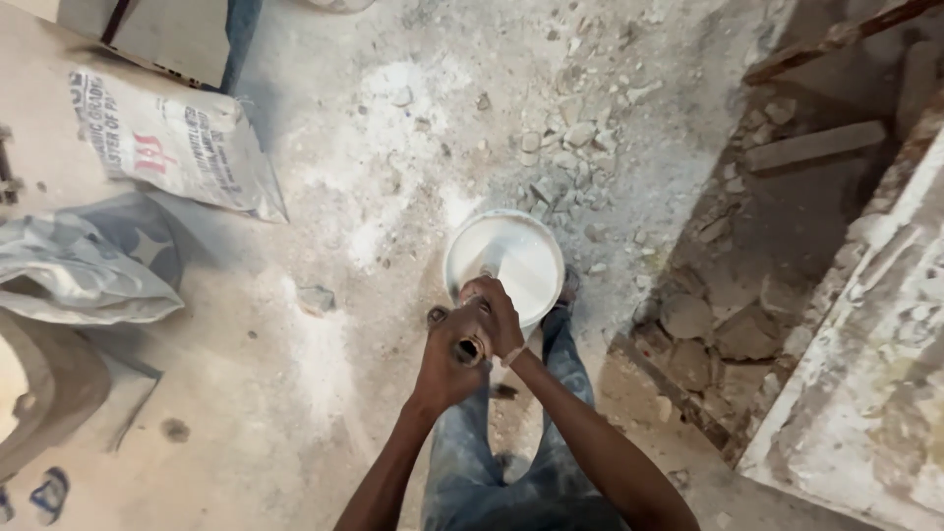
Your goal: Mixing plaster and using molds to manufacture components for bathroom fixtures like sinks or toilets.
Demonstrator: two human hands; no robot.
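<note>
Head view: we see a round white bucket (503,258) w/ pale smooth mix, on dusty floor (295,393) by our feet. Left hand (447,359) & right hand (495,313) both wrapped round a dark upright pipe handle (470,349) over bucket's near rim.

Both hands on a stick over a white bucket

Left hand (447,359) and right hand (495,310) clasp an upright stick (470,349) above the white-filled bucket (503,258); rubble (570,147) and sack (172,143) on dusty floor (324,374).
</note>
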